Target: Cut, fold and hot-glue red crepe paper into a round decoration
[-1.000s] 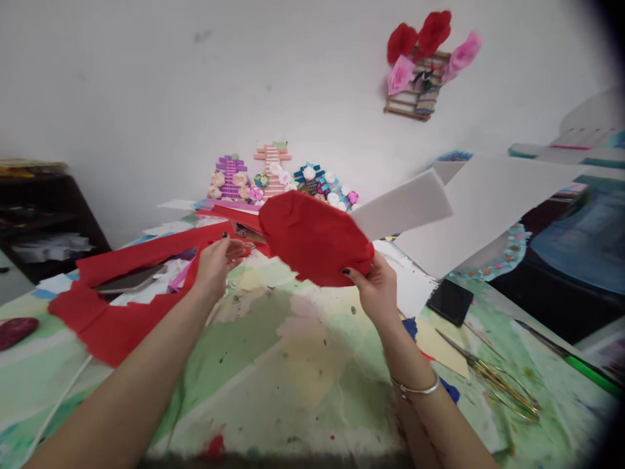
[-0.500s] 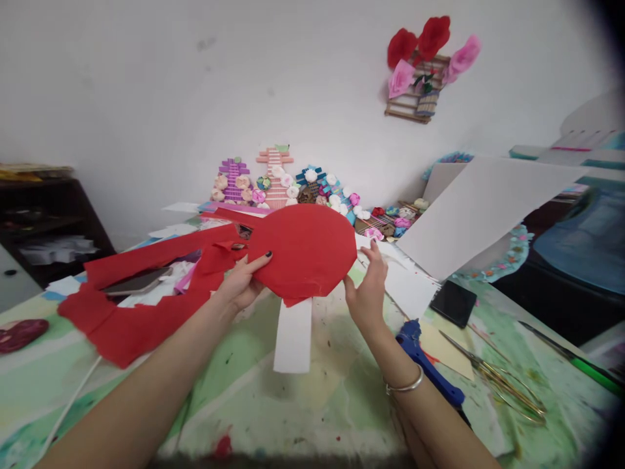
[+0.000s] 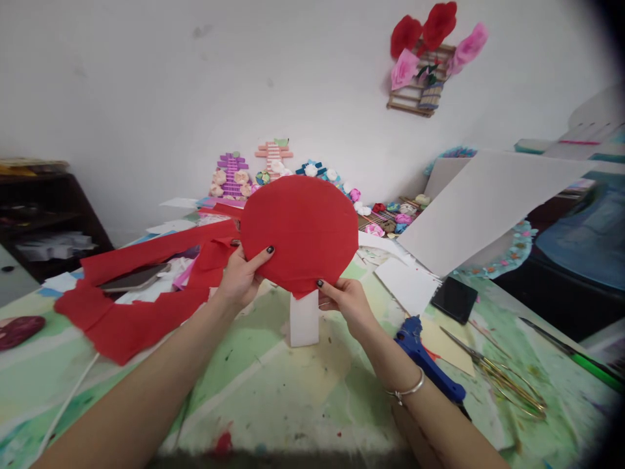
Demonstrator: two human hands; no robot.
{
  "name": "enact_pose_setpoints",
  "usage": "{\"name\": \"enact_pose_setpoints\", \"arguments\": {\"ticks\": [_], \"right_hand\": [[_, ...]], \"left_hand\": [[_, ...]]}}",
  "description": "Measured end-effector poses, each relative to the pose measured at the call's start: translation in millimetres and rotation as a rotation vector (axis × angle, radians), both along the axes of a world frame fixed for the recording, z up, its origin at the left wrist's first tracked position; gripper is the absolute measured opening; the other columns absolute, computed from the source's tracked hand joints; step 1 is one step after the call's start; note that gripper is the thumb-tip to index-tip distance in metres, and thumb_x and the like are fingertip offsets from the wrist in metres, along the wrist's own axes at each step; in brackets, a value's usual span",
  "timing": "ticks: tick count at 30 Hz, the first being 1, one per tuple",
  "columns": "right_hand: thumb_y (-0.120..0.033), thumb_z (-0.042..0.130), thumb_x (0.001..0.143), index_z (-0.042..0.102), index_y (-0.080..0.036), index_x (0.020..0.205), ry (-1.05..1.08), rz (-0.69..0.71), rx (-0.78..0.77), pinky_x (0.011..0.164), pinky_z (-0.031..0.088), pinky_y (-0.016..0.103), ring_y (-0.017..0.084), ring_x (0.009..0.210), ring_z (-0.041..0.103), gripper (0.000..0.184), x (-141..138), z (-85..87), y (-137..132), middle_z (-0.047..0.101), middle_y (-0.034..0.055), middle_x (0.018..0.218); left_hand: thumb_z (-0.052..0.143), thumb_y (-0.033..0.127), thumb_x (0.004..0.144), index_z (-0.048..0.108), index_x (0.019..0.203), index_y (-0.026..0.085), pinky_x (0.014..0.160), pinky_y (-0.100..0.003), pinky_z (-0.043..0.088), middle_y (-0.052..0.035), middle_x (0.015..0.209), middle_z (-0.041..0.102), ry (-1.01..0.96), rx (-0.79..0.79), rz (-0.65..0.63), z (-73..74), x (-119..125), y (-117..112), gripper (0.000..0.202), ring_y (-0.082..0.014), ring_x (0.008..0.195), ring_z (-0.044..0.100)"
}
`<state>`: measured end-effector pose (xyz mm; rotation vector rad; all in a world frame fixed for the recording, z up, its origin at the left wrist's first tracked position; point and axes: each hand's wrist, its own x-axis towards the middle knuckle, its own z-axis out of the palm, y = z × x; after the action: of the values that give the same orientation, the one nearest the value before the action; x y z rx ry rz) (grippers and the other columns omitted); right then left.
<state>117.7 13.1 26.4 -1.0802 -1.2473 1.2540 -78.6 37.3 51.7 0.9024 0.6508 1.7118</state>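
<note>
A red paper-like disc with a white strip hanging from its lower edge is held up over the table. My left hand grips the disc's lower left edge, thumb on the front and fingers behind. At the lower right edge, my right hand pinches it close to the strip, with its thumb on the front face. The back of the disc and most of the fingers behind it are hidden.
Cut red sheet scraps lie left, around a phone. On the right are a blue glue gun, gold scissors, a black square object, a green-handled cutter and a slanted white board. Flower crafts line the wall.
The disc has been raised and tilted to face me more fully. My right hand has moved down and left, from the disc's right side to its lower right edge, thumb now in front.
</note>
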Motion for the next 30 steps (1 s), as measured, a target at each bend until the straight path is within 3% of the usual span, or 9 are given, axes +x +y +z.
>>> {"name": "enact_pose_setpoints", "arguments": {"ticks": [4,12,19,23,27,30], "right_hand": [[-0.039,0.071,0.066,0.068,-0.014,0.058,-0.068,-0.059,0.083,0.051,0.05,0.024,0.014,0.051,0.063,0.027,1,0.9,0,0.069,0.0069,0.057],[-0.034,0.07,0.063,0.069,-0.014,0.063,0.007,-0.187,0.175,0.043,0.046,0.023,0.013,0.043,0.06,0.02,17,8.2,6,0.066,0.0036,0.051],[-0.031,0.076,0.062,0.072,-0.014,0.075,0.317,-0.478,0.388,0.049,0.049,0.023,0.011,0.049,0.06,0.021,45,21.1,13,0.068,0.0025,0.058],[-0.026,0.078,0.064,0.072,-0.013,0.078,0.373,-0.665,0.57,0.052,0.051,0.026,0.012,0.053,0.063,0.02,55,29.5,12,0.07,0.0037,0.065],[-0.022,0.08,0.06,0.068,-0.014,0.071,0.429,-0.807,0.679,0.053,0.051,0.025,0.011,0.055,0.063,0.018,67,37.3,12,0.068,0.0006,0.065],[-0.022,0.083,0.055,0.057,-0.017,0.061,0.464,-0.93,0.705,0.054,0.05,0.024,0.011,0.055,0.062,0.027,77,41.8,11,0.065,-0.0027,0.061]], "left_hand": [[0.077,0.014,0.069,0.064,0.109,0.018,0.096,-0.035,0.053,-0.0102,0.12,0.065,0.011,0.031,0.016,1.6,-6,2,0.043,-0.0251,0.114,0.059],[0.073,0.009,0.072,0.064,0.108,0.023,0.091,-0.027,0.055,-0.0059,0.118,0.067,-0.094,0.066,0.115,8.1,-25,12,0.04,-0.0202,0.11,0.062],[0.067,0.008,0.077,0.062,0.108,0.027,0.087,-0.028,0.057,-0.0018,0.12,0.065,-0.17,0.065,0.175,7.6,-42,23,0.037,-0.0183,0.112,0.061],[0.068,0.008,0.076,0.063,0.102,0.025,0.087,-0.03,0.057,-0.0023,0.117,0.067,-0.179,0.045,0.21,6.9,-47,25,0.031,-0.0201,0.113,0.06],[0.07,0.008,0.074,0.062,0.104,0.027,0.089,-0.032,0.057,-0.002,0.112,0.069,-0.216,0.036,0.249,5.2,-52,28,0.036,-0.0205,0.111,0.062],[0.069,0.007,0.075,0.061,0.109,0.03,0.089,-0.032,0.057,-0.0006,0.111,0.069,-0.249,0.01,0.306,4.3,-56,31,0.042,-0.0192,0.11,0.062]]}}
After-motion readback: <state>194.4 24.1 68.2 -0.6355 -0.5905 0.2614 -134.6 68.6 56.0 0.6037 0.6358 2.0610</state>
